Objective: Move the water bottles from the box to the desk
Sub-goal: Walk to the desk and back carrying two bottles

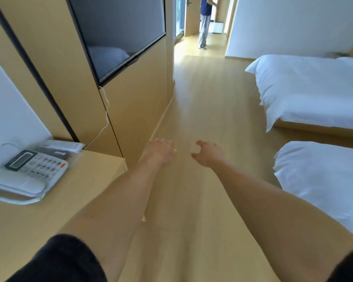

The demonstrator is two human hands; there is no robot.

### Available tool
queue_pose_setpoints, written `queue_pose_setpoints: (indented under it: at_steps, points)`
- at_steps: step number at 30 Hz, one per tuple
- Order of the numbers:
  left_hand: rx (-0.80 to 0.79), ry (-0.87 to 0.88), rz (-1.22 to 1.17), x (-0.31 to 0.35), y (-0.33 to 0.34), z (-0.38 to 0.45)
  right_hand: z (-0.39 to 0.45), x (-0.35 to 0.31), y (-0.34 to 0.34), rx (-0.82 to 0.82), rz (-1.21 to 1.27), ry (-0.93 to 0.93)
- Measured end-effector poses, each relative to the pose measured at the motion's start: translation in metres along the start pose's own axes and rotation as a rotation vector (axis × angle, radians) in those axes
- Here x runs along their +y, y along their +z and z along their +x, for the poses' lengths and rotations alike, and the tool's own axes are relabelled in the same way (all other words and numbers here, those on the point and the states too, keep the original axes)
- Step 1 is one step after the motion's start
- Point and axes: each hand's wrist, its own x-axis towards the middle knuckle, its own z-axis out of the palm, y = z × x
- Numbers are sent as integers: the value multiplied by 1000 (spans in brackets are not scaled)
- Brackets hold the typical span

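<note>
Two bare forearms in short black sleeves reach forward over a pale wood floor (202, 102) in a hotel-style room. The left hand (159, 152) and the right hand (209, 154) hang side by side above the floor, apart from each other, fingers loosely curled and grasping nothing. At lower left, the desk (55, 216), a light wood top with a squared corner, carries a white corded telephone (27, 176) near the wall, with a small stack of cards or leaflets (61, 147) just behind it. No water bottles or box appear in view. To the right lie two beds with white duvets, the nearer bed (324, 180) and the farther bed (314, 88). A dark television (118, 31) is set into a wood panel wall at left, a white cable (105, 119) trailing below it. Far off, a person (205, 21) stands in the doorway area.
</note>
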Motion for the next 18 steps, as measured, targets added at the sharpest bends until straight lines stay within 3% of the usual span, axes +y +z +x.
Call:
queue_pose_setpoints:
  at_steps: [8, 11, 18]
  points:
    - [-112, 140, 2, 98, 12, 91, 28, 111, -24, -4, 76, 255]
    - [-161, 127, -127, 118, 11, 130, 47, 138, -33, -11, 91, 325]
    - [-238, 227, -65, 143, 6, 248, 132, 174, -61, -14, 93, 430]
